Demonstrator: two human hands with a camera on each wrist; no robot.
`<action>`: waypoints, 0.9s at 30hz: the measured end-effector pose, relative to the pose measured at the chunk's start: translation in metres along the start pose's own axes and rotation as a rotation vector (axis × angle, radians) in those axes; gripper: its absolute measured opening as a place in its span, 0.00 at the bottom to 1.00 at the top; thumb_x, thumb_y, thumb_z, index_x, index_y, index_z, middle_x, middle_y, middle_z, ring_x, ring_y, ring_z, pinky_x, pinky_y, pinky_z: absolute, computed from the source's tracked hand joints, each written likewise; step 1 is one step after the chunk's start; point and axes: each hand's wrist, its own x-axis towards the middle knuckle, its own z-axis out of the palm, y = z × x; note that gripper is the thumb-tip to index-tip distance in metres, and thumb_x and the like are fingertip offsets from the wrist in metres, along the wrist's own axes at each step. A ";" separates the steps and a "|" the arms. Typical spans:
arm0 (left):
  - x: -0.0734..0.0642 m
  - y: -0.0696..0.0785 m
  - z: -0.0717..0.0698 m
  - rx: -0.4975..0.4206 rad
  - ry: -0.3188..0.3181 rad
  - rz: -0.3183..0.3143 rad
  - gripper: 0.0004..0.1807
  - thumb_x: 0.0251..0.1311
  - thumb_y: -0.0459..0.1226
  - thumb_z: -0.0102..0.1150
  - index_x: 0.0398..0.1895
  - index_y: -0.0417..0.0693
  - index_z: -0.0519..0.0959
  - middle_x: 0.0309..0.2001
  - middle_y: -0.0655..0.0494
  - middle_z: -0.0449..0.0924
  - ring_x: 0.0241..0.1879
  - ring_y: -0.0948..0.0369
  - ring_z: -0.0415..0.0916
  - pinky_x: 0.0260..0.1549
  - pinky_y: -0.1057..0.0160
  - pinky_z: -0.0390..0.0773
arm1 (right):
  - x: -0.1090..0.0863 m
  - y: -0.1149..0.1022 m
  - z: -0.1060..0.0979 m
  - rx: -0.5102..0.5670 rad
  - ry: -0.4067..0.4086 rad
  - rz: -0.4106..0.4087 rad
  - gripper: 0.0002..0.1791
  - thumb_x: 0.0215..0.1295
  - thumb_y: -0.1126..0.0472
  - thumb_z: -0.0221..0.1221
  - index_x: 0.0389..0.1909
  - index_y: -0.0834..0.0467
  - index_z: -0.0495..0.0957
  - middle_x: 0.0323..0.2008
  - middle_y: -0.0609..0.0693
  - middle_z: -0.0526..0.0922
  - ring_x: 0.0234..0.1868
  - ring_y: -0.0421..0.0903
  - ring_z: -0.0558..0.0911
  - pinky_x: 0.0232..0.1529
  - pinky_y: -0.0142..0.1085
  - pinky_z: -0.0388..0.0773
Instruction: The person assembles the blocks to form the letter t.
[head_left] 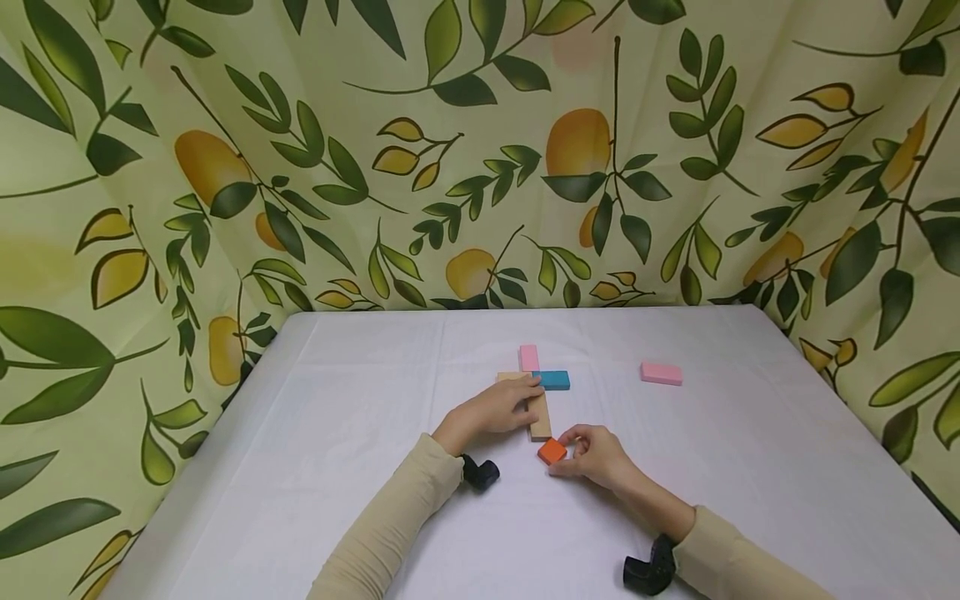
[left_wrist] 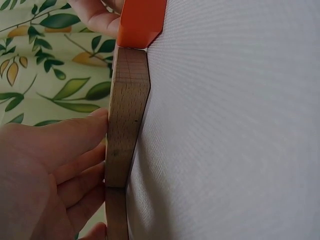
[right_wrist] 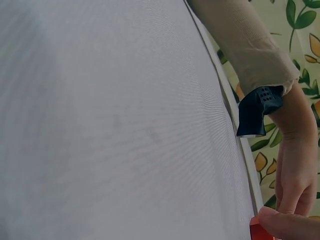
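Observation:
In the head view my left hand (head_left: pixel 498 406) lies over two plain wooden blocks. One wooden block (head_left: pixel 539 421) runs toward me, and another wooden block (head_left: pixel 513 376) lies across its far end, partly covered by the hand. In the left wrist view the thumb and fingers of that hand (left_wrist: pixel 55 165) touch the upper side of the wooden blocks (left_wrist: pixel 125 120). My right hand (head_left: pixel 596 454) pinches a small orange block (head_left: pixel 552 451) between thumb and finger, set at a slant against the near end of the wooden block. The right wrist view shows only part of the orange block (right_wrist: pixel 259 230).
A blue block (head_left: pixel 553 380) and a pink block (head_left: pixel 528 357) lie at the far end of the wooden blocks. Another pink block (head_left: pixel 662 373) is apart on the right. White cloth (head_left: pixel 337 467) covers the table, with a leaf-patterned curtain (head_left: pixel 480 192) behind it.

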 end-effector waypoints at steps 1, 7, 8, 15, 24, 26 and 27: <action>0.000 0.000 0.000 0.001 0.000 -0.001 0.28 0.69 0.44 0.52 0.70 0.48 0.65 0.76 0.56 0.56 0.77 0.59 0.51 0.75 0.58 0.55 | 0.000 0.000 0.000 0.000 -0.001 0.002 0.19 0.41 0.64 0.75 0.36 0.63 0.80 0.13 0.44 0.63 0.17 0.39 0.61 0.19 0.27 0.54; 0.000 0.000 0.001 0.000 0.005 -0.003 0.28 0.69 0.44 0.52 0.70 0.48 0.65 0.76 0.57 0.56 0.77 0.60 0.52 0.75 0.58 0.55 | 0.000 0.002 -0.002 0.029 -0.030 -0.012 0.20 0.42 0.64 0.75 0.37 0.64 0.80 0.14 0.44 0.63 0.18 0.39 0.61 0.18 0.27 0.54; 0.000 0.000 0.001 -0.003 0.004 -0.004 0.28 0.69 0.44 0.51 0.70 0.48 0.65 0.76 0.57 0.56 0.77 0.60 0.51 0.75 0.58 0.55 | 0.000 0.003 -0.003 0.039 -0.038 -0.016 0.20 0.42 0.64 0.75 0.38 0.64 0.80 0.14 0.44 0.63 0.18 0.39 0.61 0.18 0.27 0.54; 0.001 -0.002 0.002 -0.003 0.001 -0.005 0.28 0.69 0.45 0.51 0.71 0.49 0.64 0.76 0.58 0.56 0.77 0.60 0.51 0.75 0.58 0.55 | 0.002 0.008 -0.009 0.083 -0.084 -0.031 0.20 0.46 0.63 0.73 0.40 0.66 0.80 0.14 0.43 0.64 0.18 0.38 0.62 0.18 0.26 0.56; -0.001 0.000 0.001 -0.003 0.014 0.003 0.28 0.69 0.44 0.52 0.70 0.48 0.65 0.75 0.56 0.57 0.77 0.59 0.52 0.75 0.59 0.56 | -0.001 0.009 -0.019 0.095 -0.103 -0.063 0.18 0.51 0.62 0.70 0.43 0.66 0.80 0.15 0.42 0.65 0.18 0.36 0.62 0.19 0.26 0.58; -0.001 0.000 0.001 -0.004 0.011 0.001 0.28 0.69 0.44 0.51 0.70 0.48 0.65 0.76 0.57 0.57 0.77 0.59 0.52 0.75 0.58 0.56 | -0.003 0.008 -0.021 0.088 -0.106 -0.069 0.18 0.53 0.61 0.69 0.44 0.66 0.80 0.15 0.43 0.66 0.18 0.36 0.63 0.20 0.27 0.59; -0.001 0.000 0.001 -0.004 0.012 0.000 0.28 0.69 0.44 0.51 0.70 0.48 0.65 0.76 0.57 0.57 0.77 0.59 0.52 0.75 0.58 0.56 | -0.003 0.008 -0.023 0.086 -0.107 -0.070 0.19 0.53 0.61 0.69 0.44 0.65 0.80 0.15 0.43 0.66 0.18 0.37 0.63 0.20 0.27 0.59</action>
